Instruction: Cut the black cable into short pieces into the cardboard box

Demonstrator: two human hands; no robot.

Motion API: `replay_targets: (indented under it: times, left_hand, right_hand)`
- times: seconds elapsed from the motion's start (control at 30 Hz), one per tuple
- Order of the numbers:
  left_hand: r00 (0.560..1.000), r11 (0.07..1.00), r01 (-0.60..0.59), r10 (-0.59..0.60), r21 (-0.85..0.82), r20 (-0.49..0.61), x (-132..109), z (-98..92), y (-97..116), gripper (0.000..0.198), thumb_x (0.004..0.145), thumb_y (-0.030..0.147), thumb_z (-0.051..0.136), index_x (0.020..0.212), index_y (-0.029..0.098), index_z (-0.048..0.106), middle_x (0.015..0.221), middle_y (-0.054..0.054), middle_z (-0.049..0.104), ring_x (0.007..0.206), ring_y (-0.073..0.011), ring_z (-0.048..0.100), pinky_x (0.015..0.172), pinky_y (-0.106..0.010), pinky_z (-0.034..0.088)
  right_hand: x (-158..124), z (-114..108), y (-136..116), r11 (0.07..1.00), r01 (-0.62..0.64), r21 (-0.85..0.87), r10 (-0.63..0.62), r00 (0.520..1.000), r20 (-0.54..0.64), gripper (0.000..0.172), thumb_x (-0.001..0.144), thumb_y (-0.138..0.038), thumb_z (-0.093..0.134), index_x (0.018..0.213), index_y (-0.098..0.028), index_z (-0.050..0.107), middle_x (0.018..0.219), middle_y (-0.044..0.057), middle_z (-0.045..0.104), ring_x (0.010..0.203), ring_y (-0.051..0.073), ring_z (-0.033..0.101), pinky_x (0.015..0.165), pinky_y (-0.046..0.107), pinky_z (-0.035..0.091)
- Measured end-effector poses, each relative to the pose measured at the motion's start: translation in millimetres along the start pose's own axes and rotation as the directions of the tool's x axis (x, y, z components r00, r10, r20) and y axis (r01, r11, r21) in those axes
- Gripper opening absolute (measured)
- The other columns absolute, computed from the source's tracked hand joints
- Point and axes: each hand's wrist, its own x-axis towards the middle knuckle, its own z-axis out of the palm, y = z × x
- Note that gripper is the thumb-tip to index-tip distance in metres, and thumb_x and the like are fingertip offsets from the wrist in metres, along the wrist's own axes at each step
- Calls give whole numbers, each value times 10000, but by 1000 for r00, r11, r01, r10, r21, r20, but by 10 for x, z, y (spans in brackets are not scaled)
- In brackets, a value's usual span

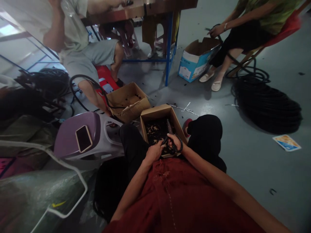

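Observation:
My right hand (174,141) is closed around the handles of a pair of scissors (169,127), their blades pointing away from me over a cardboard box. Close beside it, my left hand (155,152) pinches a short end of black tubing (165,140) near the scissors. Most of that tubing is hidden by my fingers. The open cardboard box (156,111) stands between my knees, and many small dark cut pieces (153,127) lie in it. Some lighter bits of the box floor show between them.
A second cardboard box (136,108) stands beyond, near a seated person. To the left is a purple stool (70,131) with a phone (84,138) on it. A large black tubing coil (267,105) lies right, below another seated person by a blue-white box (190,64).

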Motion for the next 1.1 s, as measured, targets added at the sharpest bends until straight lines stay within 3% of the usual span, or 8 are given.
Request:
replay_targets:
  times: [0.23,0.4,0.53,0.7,0.8,0.9,1.0,1.1]
  left_hand:
    - [1000,999,-17,16,-49,-6,27,41,-42,387,949,406,291,1237,245,493,1006,-117,672,899,-236,650,772,-288,441]
    - [998,996,-47,44,-75,-51,36,77,-85,410,957,411,262,1267,249,476,968,-96,680,874,-219,659,742,-267,445]
    - [997,991,-23,12,-134,-80,62,72,-128,390,959,388,278,1230,226,508,981,-87,676,887,-187,651,764,-246,439]
    - [972,950,12,-84,-311,-218,109,50,-226,370,955,373,300,1188,203,531,911,-56,672,823,-159,629,741,-227,431]
    - [956,932,-1,-106,-364,-272,117,52,-268,360,952,363,311,1170,192,541,872,-43,660,769,-148,611,705,-219,419]
    - [940,922,9,-140,-388,-310,120,-19,-291,360,959,357,295,1156,189,545,879,-43,659,755,-138,605,685,-211,409]
    - [929,953,49,-153,-297,-337,122,-266,-315,370,966,376,279,1164,201,538,883,-52,664,776,-151,619,693,-220,408]
    - [931,991,97,-124,-93,-344,97,-647,-343,395,963,423,270,1205,217,504,892,-73,666,821,-190,635,712,-249,412]
  right_hand:
    - [-50,-44,-35,991,-109,70,109,994,8,314,889,-351,418,620,-194,376,410,-67,367,321,56,324,331,164,275]
    - [-88,-62,-42,986,-149,74,147,989,35,360,881,-414,406,596,-199,371,385,-57,350,316,76,331,326,184,267]
    - [-68,-58,-55,991,-91,100,92,996,-2,284,870,-424,422,694,-202,411,430,-74,366,330,74,334,337,182,275]
    - [-115,-106,-40,994,8,105,-3,999,-51,232,837,-443,485,863,-217,443,536,-86,440,386,59,392,378,167,331]
    - [-197,-130,14,997,78,-12,-78,996,-30,291,788,-467,557,916,-220,470,604,-71,493,452,69,463,421,185,401]
    - [-261,-135,73,958,156,-241,-165,986,-19,323,762,-456,602,950,-207,518,636,-45,539,481,77,494,434,188,421]
    - [-299,-140,106,856,224,-466,-241,970,24,325,764,-428,608,994,-201,571,649,-26,589,483,87,515,434,189,415]
    - [-337,-145,105,769,228,-597,-246,968,53,330,784,-434,584,1035,-220,594,672,-18,634,485,104,543,434,200,414]
